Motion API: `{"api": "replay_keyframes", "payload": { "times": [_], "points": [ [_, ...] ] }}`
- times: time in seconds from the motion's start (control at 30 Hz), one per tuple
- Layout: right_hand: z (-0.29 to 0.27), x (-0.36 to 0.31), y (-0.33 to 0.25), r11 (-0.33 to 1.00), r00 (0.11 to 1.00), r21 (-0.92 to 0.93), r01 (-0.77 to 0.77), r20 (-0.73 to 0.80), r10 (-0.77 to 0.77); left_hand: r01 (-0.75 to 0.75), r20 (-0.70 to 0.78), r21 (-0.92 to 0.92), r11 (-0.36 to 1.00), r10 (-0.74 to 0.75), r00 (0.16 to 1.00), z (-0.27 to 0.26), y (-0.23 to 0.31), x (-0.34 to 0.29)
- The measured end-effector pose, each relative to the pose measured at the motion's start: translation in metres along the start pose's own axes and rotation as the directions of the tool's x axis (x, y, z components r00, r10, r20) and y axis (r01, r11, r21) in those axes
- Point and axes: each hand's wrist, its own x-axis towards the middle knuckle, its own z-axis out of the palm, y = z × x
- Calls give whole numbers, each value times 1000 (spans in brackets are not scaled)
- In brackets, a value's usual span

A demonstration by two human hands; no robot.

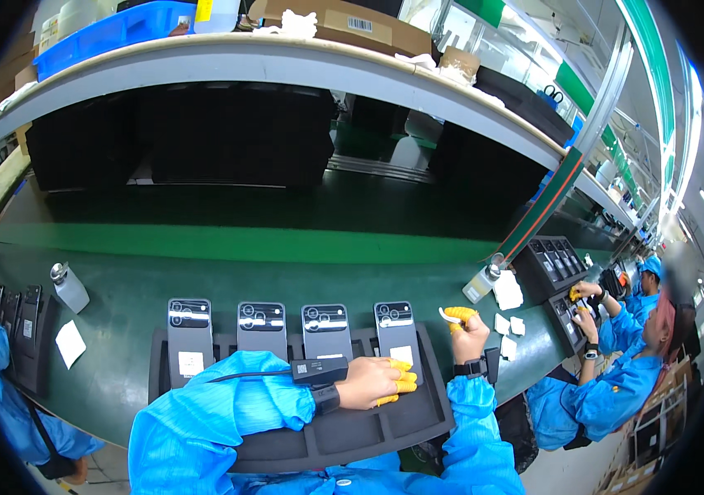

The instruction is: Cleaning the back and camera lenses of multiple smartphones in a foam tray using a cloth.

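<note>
A black tray [302, 445] with compartments lies in front of me, and several grey phones stand in a row along its far side, camera ends up. My left hand [372, 384], with yellow finger cots, reaches across the tray and is closed over the lower part of the rightmost phone [396, 334], beside its white label. Farther left are another phone [324, 330], a phone [262, 327] and the leftmost phone [190, 334]. To the right of the tray, my right hand [469, 334] is raised with fingers curled round a small white wipe [444, 314], mostly hidden.
Small white pads [509, 337] and a dispenser bottle [481, 283] lie to the right; another bottle [70, 288] and a white sheet [70, 343] are at left. A shelf [302, 51] spans the back. Co-workers in blue sit on both sides, with black trays [551, 262] near the right one.
</note>
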Motion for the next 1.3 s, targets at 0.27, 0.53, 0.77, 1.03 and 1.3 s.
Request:
{"api": "replay_keyframes", "payload": {
  "times": [0.27, 0.53, 0.77, 1.03, 1.3],
  "points": [
    [0, 2, -9, 999, 999, -5, 35, 13, -35, -58, -77, -17, 998, 57, 995, -2, -4, -1],
    [2, 2, -27, 997, 996, 41, 61, 55, -63, -21, -8, -56, 998, 21, 1000, -9, -2, -7],
    [-4, 3, -30, 997, 994, 18, 76, 72, -77, -64, -12, -77, 995, 64, 998, -12, 2, -1],
    [-3, 4, -28, 997, 995, 37, 73, 65, -76, -55, -21, -74, 996, 54, 998, -8, 0, -2],
    [-3, 1, -31, 996, 994, 27, 84, 65, -85, -54, -23, -51, 997, 53, 998, -11, 0, -5]
  ]
}}
